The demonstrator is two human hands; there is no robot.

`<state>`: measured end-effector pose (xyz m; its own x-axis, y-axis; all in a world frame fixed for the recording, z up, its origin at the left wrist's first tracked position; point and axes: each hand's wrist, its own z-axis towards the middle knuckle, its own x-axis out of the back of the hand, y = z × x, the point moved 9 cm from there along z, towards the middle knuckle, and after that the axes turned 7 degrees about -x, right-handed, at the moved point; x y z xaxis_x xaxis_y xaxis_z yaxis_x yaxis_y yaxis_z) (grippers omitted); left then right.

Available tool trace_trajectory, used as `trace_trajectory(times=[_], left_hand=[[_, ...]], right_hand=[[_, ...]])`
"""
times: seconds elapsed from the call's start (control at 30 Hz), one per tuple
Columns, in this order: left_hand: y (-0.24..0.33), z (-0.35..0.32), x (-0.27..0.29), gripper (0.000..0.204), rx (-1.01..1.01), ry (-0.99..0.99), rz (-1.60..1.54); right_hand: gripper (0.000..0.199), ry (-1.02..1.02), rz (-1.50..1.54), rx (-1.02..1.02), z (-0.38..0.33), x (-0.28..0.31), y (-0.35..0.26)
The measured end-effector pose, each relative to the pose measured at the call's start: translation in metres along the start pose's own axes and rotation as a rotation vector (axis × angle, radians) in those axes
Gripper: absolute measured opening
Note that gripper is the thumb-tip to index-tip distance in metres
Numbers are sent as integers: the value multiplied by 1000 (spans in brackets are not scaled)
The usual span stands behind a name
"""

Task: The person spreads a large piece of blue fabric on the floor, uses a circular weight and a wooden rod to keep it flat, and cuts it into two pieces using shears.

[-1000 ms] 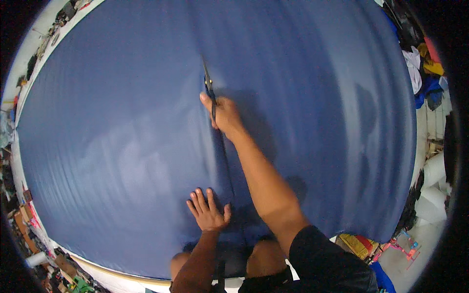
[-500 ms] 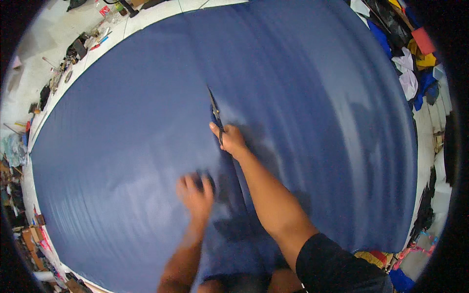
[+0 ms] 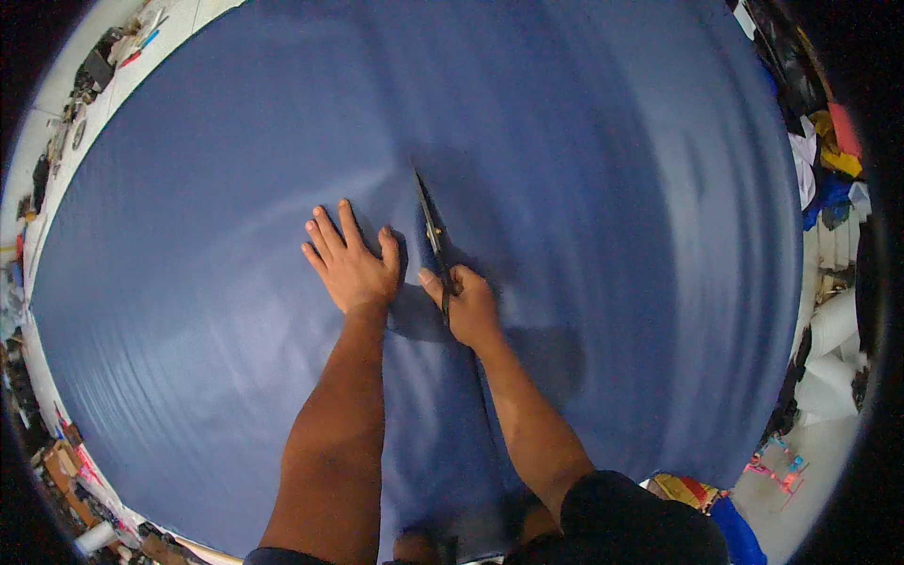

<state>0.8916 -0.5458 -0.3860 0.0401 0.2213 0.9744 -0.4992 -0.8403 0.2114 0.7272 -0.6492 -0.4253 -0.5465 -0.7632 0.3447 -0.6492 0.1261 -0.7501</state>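
A big sheet of dark blue cloth [image 3: 584,188] lies spread flat and fills almost the whole view. It has soft folds that run from near to far.

The left hand [image 3: 350,264] lies flat on the cloth, palm down. Its fingers [image 3: 325,231] are spread wide and point to the far side. It holds nothing; it just presses on the cloth. It sits just left of the scissors.

The right hand [image 3: 466,306] is closed around the handles of a pair of black scissors [image 3: 433,235]. The long blades point away from the person, toward the far side and a little to the left. The blades lie low on the cloth, near the middle of the sheet. I cannot tell if the blades are open or closed, since they look like one thin dark line.

The two hands are near each other but do not touch. A small strip of cloth shows between them. Both bare arms come up from the near edge. The person wears a black sleeve [image 3: 640,518] on the right arm.

On the right side, past the edge of the cloth, sits a pile of cloth scraps [image 3: 829,160] in yellow, red, white and blue. White rolls [image 3: 833,358] lie nearer on that side. On the far left there is a white floor [image 3: 66,85] with small dark things on it.
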Motion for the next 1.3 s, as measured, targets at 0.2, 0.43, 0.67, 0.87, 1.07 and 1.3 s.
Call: trace_trajectory(times=[0.2,0.43,0.67,0.87,1.07,1.3], left_hand=[[3,-1,2,69,-26,0,-46],[4,1,-1,70,14,-98,-44],[2,-5,-7,72,-11,-98,-74],[-5,-3,-11,74,17,-161,-75],[1,-1,-9,74,-1,-165,-87],[-11,-3,-5,73,50,-152,-58]], right_hand=[[58,-14,-54,-12,89,-15,-71],[60,-72,122,90,190,-29,-164],[65,-142,178,89,296,-52,-240],[56,-175,247,57,363,-77,-311],[57,-107,125,155,392,-53,-354],[53,68,-92,180,152,15,-174]])
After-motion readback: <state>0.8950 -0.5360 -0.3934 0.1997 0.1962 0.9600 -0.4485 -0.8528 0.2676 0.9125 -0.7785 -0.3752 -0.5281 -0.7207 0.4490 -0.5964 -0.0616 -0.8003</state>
